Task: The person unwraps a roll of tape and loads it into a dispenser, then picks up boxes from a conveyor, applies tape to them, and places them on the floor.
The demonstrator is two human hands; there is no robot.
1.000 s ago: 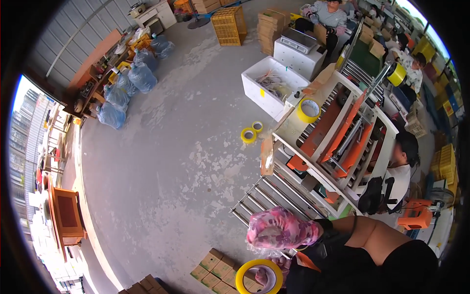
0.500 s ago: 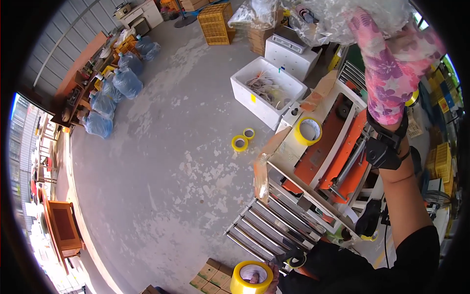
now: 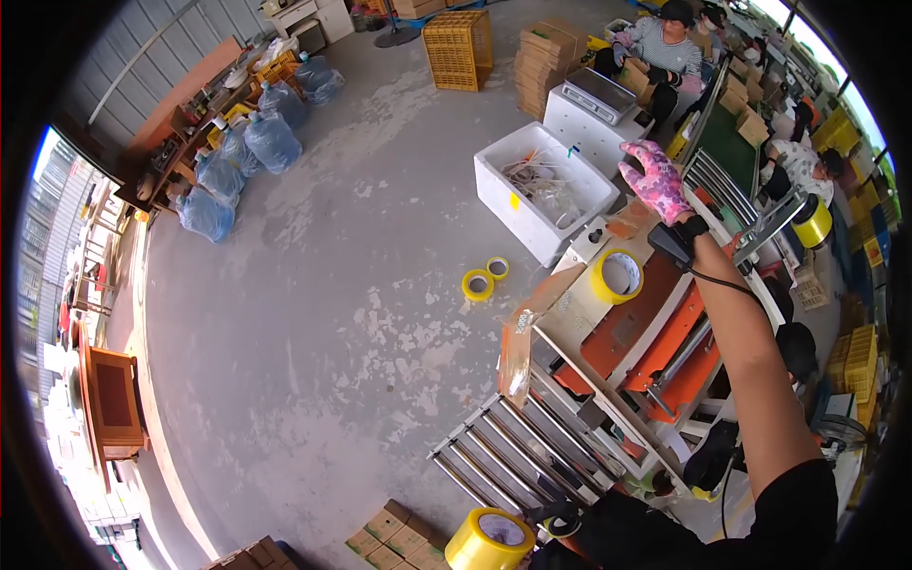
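Note:
My right hand, in a pink floral glove, reaches out with fingers spread and holds nothing. It hovers near the far corner of a carton-sealing machine with an orange bed; whether it touches is unclear. A black strap and a small black device circle that wrist. At the bottom edge, my left hand is mostly hidden behind a thick yellow roll of packing tape that it holds. Another tape roll rests on the machine's top.
Metal rollers extend from the machine's near end. Beyond it stand a white foam box with strips inside and a scale. Two tape rolls lie on the floor. Co-workers sit at the far right near a green conveyor.
My gloved right hand has come away from the clear plastic at the top and now stretches forward, fingers spread. The plastic is out of view. My left hand keeps the tape roll.

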